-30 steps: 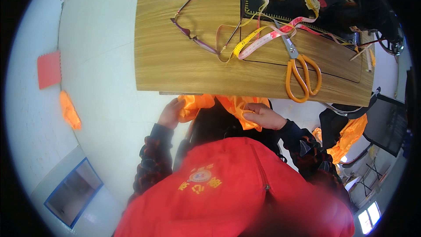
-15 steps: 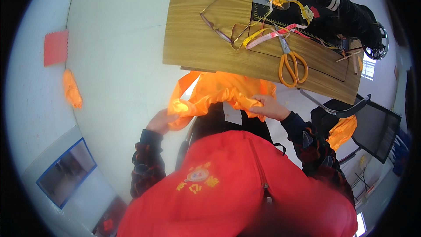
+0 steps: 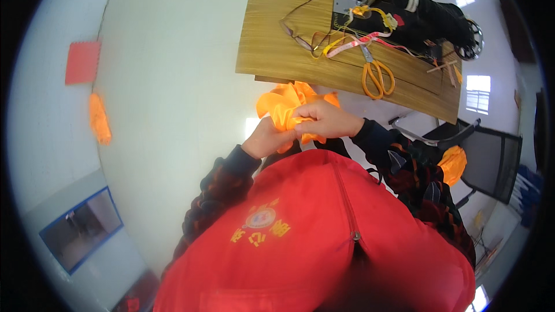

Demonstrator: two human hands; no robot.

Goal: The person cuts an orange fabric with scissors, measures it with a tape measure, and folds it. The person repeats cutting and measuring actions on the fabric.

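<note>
A shiny orange cloth [image 3: 281,104] is bunched up in front of me, just off the table's near edge. My left hand [image 3: 269,138] is closed on its lower left side. From the right, my right hand [image 3: 329,120] grips the same cloth, its fingers almost touching the left hand. Loose folds stick out above and to both sides of the hands. Part of the fabric under the fingers is hidden.
A wooden table [image 3: 277,17] holds a black sewing machine [image 3: 428,20], orange-handled scissors [image 3: 377,75], a tape measure [image 3: 364,40] and glasses [image 3: 298,37]. At right stands a black chair [image 3: 488,159] with orange cloth [image 3: 453,165] on it. Another orange piece [image 3: 99,119] lies far left.
My hands have come together from holding the orange cloth spread apart. The cloth is now gathered into a bunch between them. The view has shifted slightly.
</note>
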